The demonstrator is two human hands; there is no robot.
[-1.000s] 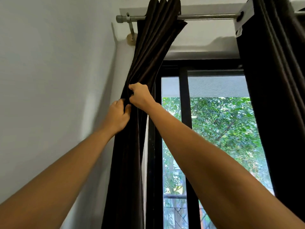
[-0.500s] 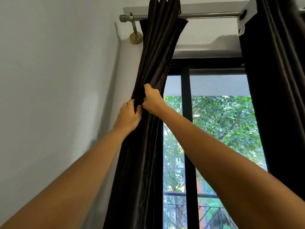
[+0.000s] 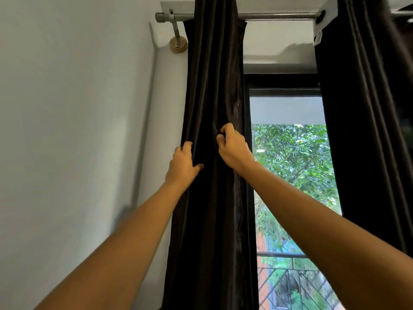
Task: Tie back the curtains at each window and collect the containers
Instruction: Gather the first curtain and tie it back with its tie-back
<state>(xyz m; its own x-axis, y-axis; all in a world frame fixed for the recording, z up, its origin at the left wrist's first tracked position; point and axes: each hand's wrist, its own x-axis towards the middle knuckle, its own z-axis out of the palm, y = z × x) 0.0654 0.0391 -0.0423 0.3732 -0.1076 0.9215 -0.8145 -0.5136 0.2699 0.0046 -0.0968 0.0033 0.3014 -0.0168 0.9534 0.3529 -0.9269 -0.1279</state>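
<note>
Now both arms reach up and away toward the left curtain (image 3: 214, 74), a dark brown panel bunched into narrow vertical folds at the left side of the window (image 3: 288, 108). It hangs from a grey metal curtain rod (image 3: 277, 16) that runs across the top of the scene and is fixed to the white wall (image 3: 78, 108) by a bracket (image 3: 177, 41) just left of the fabric.

The left hand (image 3: 182, 164) grips the curtain's left edge, fingers curled round behind the cloth and the thumb pressed on the front. The right hand (image 3: 233, 148) sits slightly higher and just to the right, apart from the left, its fingers curled in and pinching a fold near the panel's right half.

A second dark curtain (image 3: 368, 130) hangs at the far right of the same rod. Between the two panels the glass shows green foliage (image 3: 295, 157) outside and a dark railing (image 3: 290, 285) lower down.
</note>
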